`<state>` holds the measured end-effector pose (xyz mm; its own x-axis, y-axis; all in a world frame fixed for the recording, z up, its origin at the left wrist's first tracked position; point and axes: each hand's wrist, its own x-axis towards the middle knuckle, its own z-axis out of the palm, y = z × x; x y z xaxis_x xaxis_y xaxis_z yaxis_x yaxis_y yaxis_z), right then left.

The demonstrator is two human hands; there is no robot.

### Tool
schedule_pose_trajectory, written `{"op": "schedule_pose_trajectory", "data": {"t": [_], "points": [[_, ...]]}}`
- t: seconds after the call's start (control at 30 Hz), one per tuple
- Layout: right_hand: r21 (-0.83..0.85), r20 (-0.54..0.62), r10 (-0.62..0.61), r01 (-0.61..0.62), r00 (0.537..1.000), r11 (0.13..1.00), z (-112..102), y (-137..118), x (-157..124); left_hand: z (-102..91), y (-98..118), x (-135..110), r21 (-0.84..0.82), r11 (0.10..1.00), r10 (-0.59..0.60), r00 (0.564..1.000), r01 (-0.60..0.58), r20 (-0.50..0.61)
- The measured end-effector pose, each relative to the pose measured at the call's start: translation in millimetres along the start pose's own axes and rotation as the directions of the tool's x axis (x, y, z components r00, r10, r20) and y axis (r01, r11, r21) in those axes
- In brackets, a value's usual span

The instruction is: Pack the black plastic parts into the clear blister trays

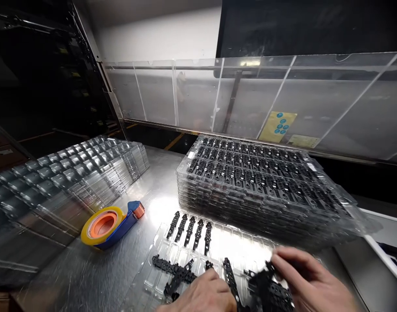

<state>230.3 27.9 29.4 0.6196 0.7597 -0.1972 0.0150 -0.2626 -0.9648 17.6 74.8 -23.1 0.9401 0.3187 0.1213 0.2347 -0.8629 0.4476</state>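
My left hand (pixel 204 292) is at the bottom centre, its fingers curled down onto a narrow black perforated part (pixel 209 264), whose tip shows past the knuckles. To the right, my right hand (pixel 311 277) has thumb and forefinger closed on another black part (pixel 269 266), partly blurred. Beneath both hands lies a clear plastic tray (pixel 156 238) with long pockets. Several black parts (pixel 191 231) sit in a row in its back pockets. Loose parts (pixel 177 271) lie crossed over one another left of my left hand, and more are bunched under my right hand.
Behind the tray stands a tall stack of filled clear trays (pixel 243 173). A stack of clear trays without black parts (pixel 71 169) is on the left. A tape dispenser (pixel 112 227) with yellow tape rests on the metal table (pixel 88 277). A clear panel (pixel 198 95) runs along the back.
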Motion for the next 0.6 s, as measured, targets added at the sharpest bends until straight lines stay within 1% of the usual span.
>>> {"op": "schedule_pose_trajectory", "data": {"t": [0.07, 0.13, 0.17, 0.23, 0.3, 0.37, 0.4, 0.47, 0.53, 0.6], "points": [[-0.007, 0.051, -0.043, 0.043, 0.998, 0.999, 20.9, -10.3, 15.1, -9.1, 0.7, -8.3, -0.080, 0.995, -0.067, 0.998, 0.066, -0.003], [0.058, 0.136, -0.082, 0.075, 0.987, 0.995, 40.6, -14.8, 27.9, -22.2, -0.4, -14.9, -0.164, 0.980, -0.114, 0.994, 0.111, -0.007], [0.090, 0.183, -0.082, 0.066, 0.980, 0.994, 47.7, -14.5, 33.0, -30.2, -1.5, -17.6, -0.216, 0.968, -0.133, 0.991, 0.128, -0.009], [0.117, 0.225, -0.055, 0.028, 0.973, 0.993, 54.0, -9.6, 40.2, -47.6, -4.6, -21.7, -0.327, 0.928, -0.193, 0.981, 0.178, -0.012], [0.109, 0.222, -0.012, -0.013, 0.975, 0.994, 49.8, -1.6, 43.5, -64.0, -8.4, -23.7, -0.418, 0.866, -0.314, 0.949, 0.276, -0.025], [0.079, 0.203, 0.034, -0.051, 0.979, 0.996, 38.4, 5.8, 43.3, -76.3, -12.9, -22.9, -0.470, 0.798, -0.453, 0.890, 0.377, -0.055], [0.059, 0.199, 0.057, -0.070, 0.978, 0.996, 31.7, 8.4, 42.4, -80.7, -15.5, -21.4, -0.487, 0.775, -0.499, 0.863, 0.404, -0.077], [-0.012, 0.201, 0.077, -0.076, 0.977, 0.997, 19.4, 10.0, 40.8, -86.3, -21.1, -16.4, -0.504, 0.755, -0.552, 0.821, 0.419, -0.144], [-0.138, 0.174, 0.037, -0.012, 0.984, 0.990, 12.1, 7.2, 41.7, -89.2, -26.2, -9.9, -0.493, 0.769, -0.559, 0.801, 0.407, -0.211], [-0.314, 0.163, -0.071, 0.120, 0.984, 0.942, 12.1, 2.2, 46.4, -90.8, -29.5, -3.6, -0.472, 0.788, -0.545, 0.805, 0.396, -0.234]]}}
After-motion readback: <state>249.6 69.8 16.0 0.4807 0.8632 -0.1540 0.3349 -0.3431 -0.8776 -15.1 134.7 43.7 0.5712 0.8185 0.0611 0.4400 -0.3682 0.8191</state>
